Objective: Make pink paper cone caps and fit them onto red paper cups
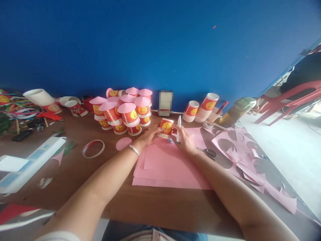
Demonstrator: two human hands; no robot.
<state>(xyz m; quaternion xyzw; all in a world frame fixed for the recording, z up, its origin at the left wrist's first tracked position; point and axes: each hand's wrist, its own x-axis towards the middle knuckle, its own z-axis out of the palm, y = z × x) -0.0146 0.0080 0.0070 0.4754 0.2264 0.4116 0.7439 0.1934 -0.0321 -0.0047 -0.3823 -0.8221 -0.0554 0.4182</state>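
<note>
My left hand, with a bracelet at its wrist, is closed on the left side of a red paper cup with a yellow emblem. To the right of the cup, my right hand has a white marker pen between its fingers, the pen pointing upward. Those fingers are close to the cup; whether they touch it I cannot tell. Under both hands lie sheets of pink paper. A pink paper circle rests left of the sheets, and scissors lie by my right forearm.
Red cups with pink cone tops stand stacked at the back left. Behind the cup is a small stand-like object, partly blurred. Cup stacks, a bottle and pink offcuts are rightward. A tape roll and power strip lie left.
</note>
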